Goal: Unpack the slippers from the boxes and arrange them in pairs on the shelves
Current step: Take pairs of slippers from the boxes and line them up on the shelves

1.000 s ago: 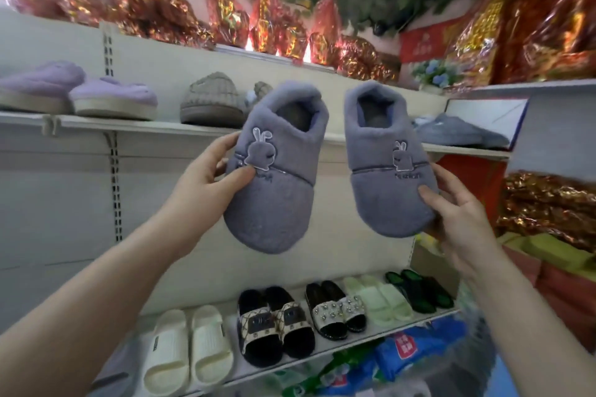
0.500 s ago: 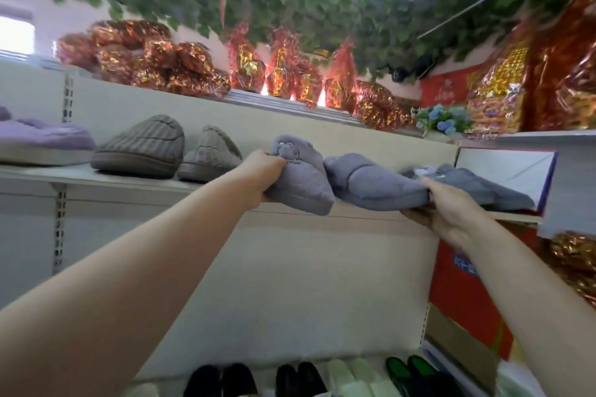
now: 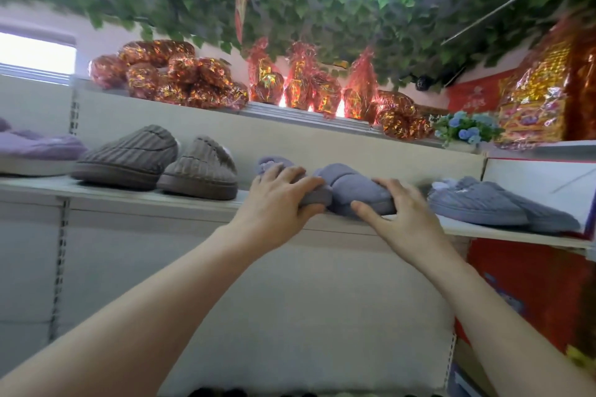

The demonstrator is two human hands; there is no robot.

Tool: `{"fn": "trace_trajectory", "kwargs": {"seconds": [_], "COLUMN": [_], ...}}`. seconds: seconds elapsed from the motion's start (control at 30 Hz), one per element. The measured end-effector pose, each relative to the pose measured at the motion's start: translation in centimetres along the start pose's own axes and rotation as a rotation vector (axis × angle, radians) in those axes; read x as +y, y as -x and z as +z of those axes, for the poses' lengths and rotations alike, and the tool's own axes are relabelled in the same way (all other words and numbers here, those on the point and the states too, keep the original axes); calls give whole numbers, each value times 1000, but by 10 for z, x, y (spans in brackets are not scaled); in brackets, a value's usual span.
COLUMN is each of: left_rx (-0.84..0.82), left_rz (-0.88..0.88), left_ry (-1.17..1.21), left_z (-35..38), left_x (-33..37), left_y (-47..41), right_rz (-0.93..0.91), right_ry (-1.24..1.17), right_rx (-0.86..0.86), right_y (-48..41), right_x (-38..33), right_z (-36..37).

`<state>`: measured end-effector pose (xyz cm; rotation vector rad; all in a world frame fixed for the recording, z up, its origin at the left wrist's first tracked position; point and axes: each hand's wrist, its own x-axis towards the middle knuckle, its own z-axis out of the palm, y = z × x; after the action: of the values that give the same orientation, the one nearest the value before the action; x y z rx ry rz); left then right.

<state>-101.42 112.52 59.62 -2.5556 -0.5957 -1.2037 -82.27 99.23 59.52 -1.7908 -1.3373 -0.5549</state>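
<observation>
While fingers (image 3: pixel 298 184) clasp them, slippers (image 3: pixel 350 192) touch shelf (image 3: pixel 129 197).

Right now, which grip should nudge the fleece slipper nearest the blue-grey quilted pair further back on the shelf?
Right. The right grip lies over that fleece slipper, thumb along its front; the left grip holds the other slipper and would probably have to cross over.

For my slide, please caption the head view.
Left hand and right hand hold two lilac-grey slippers side by side on the shelf.

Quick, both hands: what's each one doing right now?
Left hand: grips the left slipper on the shelf.
Right hand: grips the right slipper beside it.
</observation>
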Motion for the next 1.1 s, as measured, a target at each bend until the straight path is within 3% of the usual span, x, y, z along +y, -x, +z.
{"fn": "trace_trajectory", "kwargs": {"seconds": [0.43,0.6,0.8,1.1], "left_rx": [-139,-89,16,-79], "left_rz": [-15,43,101,-9], "left_ry": [-161,-158,-176,-212], "left_z": [17,-2,-30,-87], "left_x": [-38,-32,-36,-61], "left_y": [-6,15,83,259], "right_rz": [1,-91,-394,-543], "right_ry": [144,305,443,335], "right_rx": [-117,-76,76,-108], "right_y": [-30,-20,18,149], "right_x": [-18,-19,-47,-133], "right_z": [56,50,56,114]}}
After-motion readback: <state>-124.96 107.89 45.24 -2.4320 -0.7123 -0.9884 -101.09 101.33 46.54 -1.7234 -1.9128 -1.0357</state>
